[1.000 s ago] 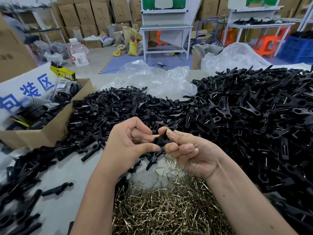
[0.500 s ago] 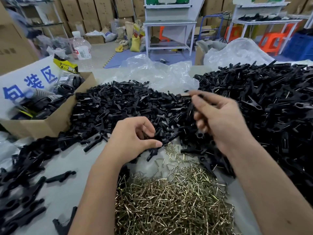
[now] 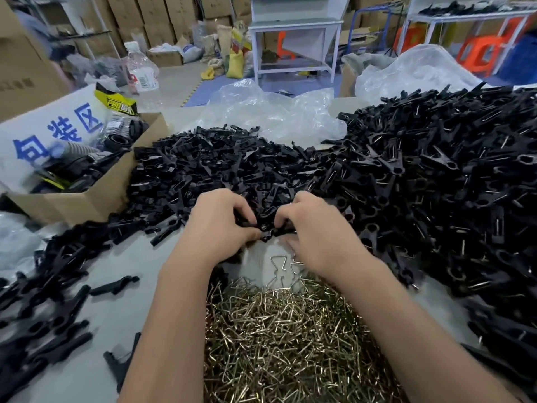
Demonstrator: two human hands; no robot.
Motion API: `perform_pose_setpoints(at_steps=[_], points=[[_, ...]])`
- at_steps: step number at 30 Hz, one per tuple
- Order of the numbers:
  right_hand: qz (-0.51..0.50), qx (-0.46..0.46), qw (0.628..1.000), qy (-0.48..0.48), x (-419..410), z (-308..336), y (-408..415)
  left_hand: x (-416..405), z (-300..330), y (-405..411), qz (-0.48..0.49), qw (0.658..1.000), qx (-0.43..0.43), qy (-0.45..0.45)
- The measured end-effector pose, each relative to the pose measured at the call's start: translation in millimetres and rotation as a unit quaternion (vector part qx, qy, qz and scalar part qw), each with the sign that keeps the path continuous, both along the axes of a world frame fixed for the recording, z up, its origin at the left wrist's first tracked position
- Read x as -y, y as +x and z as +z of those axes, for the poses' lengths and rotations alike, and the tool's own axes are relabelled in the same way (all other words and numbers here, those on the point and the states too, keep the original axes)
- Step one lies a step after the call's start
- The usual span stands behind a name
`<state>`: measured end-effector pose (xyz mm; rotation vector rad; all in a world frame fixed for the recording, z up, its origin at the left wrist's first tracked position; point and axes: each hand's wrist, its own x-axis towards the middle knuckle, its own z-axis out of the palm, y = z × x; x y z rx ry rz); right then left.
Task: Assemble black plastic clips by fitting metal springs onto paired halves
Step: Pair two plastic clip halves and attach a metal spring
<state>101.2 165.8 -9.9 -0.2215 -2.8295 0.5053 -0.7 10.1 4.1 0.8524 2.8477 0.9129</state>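
Hands meet at pile edge: left hand (image 3: 215,225) and right hand (image 3: 313,228), fingers curled, pinch black clip halves (image 3: 268,228) above springs (image 3: 279,338).

both hands at centre frame, fingers curled, meeting over black clip pieces (image 3: 268,228). left hand (image 3: 216,228) pinching one end w/ thumb + fingers; right hand (image 3: 313,231) gripping the other end, knuckles up. exact no. of halves held: can't tell, blurred. pile of metal springs (image 3: 290,338) at 6 o'clock, just below the hands. heap of loose clip halves (image 3: 203,170) at 11–12 o'clock, touching the hands' far side. bigger heap of assembled clips (image 3: 436,184) at 2–3 o'clock. cardboard box (image 3: 96,199) at 9–10 o'clock; clear plastic bag (image 3: 270,112) at 12. grey table (image 3: 101,330) at 8.
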Motion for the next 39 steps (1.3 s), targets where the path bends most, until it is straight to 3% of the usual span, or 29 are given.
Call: perform_pose_setpoints(at_steps=[7,11,15,17,20,25,30,36,39], points=[[-0.03,-0.143,0.966,-0.214,-20,2,4,7,2,-2,0.048,0.989,-0.01,0.141],[-0.054,-0.198,0.892,-0.404,-24,4,0,2,4,-1,0.062,0.964,0.009,0.257],[-0.051,-0.178,0.793,-0.58,-25,3,-2,-4,7,1,0.023,0.894,0.144,0.423],[-0.03,-0.164,0.77,-0.615,-25,3,-1,-8,7,2,0.005,0.877,0.192,0.441],[0.01,-0.149,0.771,-0.62,-25,3,0,-12,6,5,-0.02,0.876,0.212,0.432],[-0.007,-0.171,0.81,-0.561,-18,5,1,-13,5,7,-0.054,0.886,0.196,0.417],[-0.004,-0.149,0.799,-0.583,-11,3,-3,-16,3,6,-0.072,0.893,0.208,0.393],[0.017,-0.142,0.855,-0.499,-13,3,-3,-18,2,8,-0.088,0.91,0.201,0.352],[0.023,-0.165,0.865,-0.474,-14,3,-2,-18,4,10,-0.097,0.913,0.191,0.347]])
